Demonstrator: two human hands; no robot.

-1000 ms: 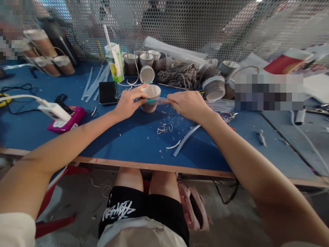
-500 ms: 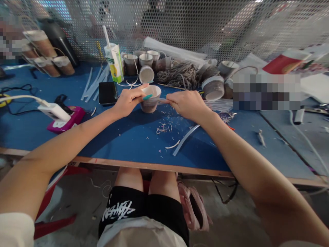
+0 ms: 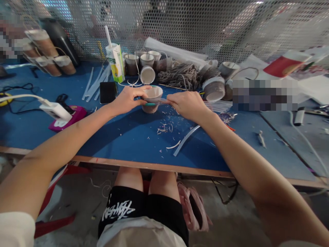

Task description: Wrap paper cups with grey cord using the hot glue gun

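A small brown paper cup (image 3: 152,98) with a white inside stands upright on the blue table (image 3: 133,137). My left hand (image 3: 128,99) curls round its left side, fingers on the rim and wall. My right hand (image 3: 187,104) sits just right of the cup, fingers pinched on a thin clear stick (image 3: 159,100) with a teal tip that reaches to the cup's wall. White shavings (image 3: 164,128) lie on the table below the hands.
A black phone (image 3: 108,92), a juice carton with straw (image 3: 115,61), more brown cups (image 3: 146,63), a heap of grey cord (image 3: 180,75), a white charger on a pink block (image 3: 64,116) and a clear tube (image 3: 185,139) lie around. A perforated metal screen (image 3: 180,27) closes the back.
My left hand's fingers have shifted slightly on the cup's rim, and the stick's teal tip has dropped a little against the cup. My right hand has hardly moved.
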